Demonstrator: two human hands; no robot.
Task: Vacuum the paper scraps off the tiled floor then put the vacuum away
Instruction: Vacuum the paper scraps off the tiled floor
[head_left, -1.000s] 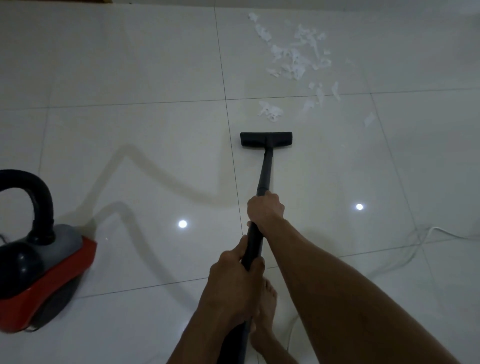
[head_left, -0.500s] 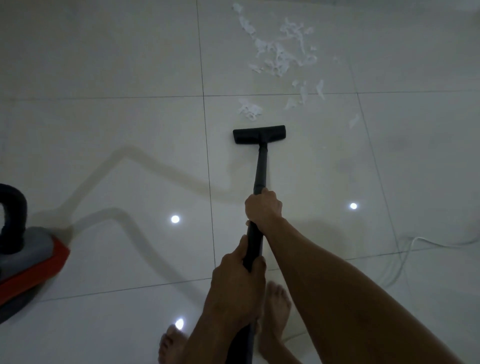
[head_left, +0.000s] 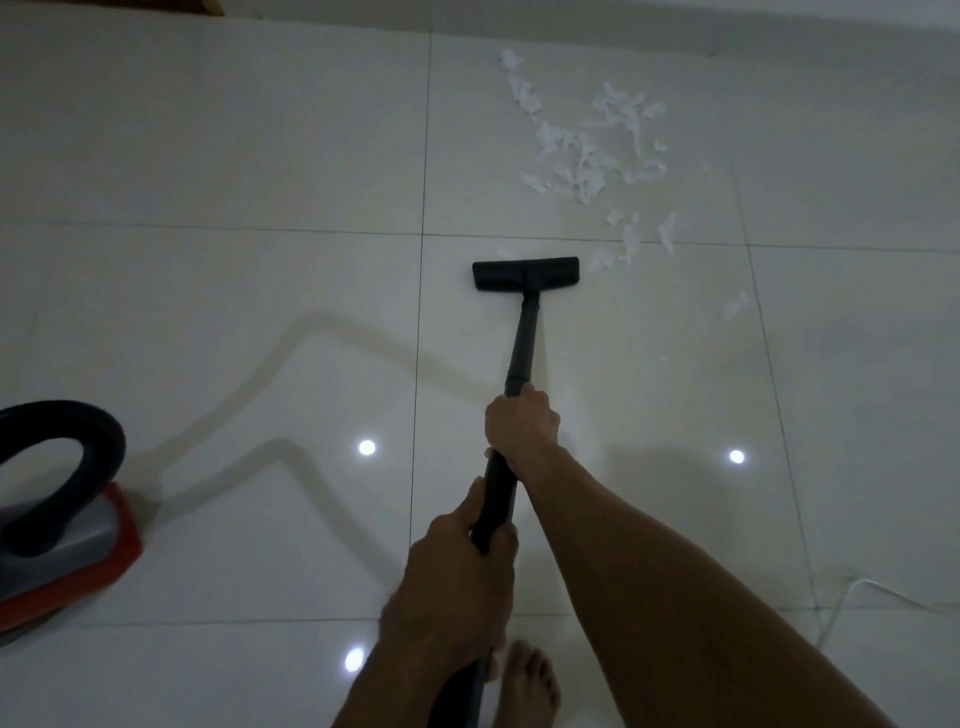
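A black vacuum wand (head_left: 522, 343) runs from my hands out to a flat black floor nozzle (head_left: 524, 274) resting on the white tiles. My right hand (head_left: 522, 423) grips the wand higher up; my left hand (head_left: 457, 577) grips it lower, nearer my body. White paper scraps (head_left: 587, 150) lie scattered beyond and to the right of the nozzle, the nearest scrap (head_left: 602, 258) just off its right end. The red and grey vacuum body (head_left: 62, 551) with its black hose (head_left: 67, 457) sits at the left edge.
My bare foot (head_left: 527, 686) stands on the tiles below my hands. A white power cord (head_left: 852, 592) lies on the floor at the lower right. A wall base runs along the top. Ceiling lights reflect in the glossy tiles.
The nozzle has slid forward over the small clump of scraps that lay just ahead of it; that clump is no longer visible. The view has shifted, showing more of the vacuum body.
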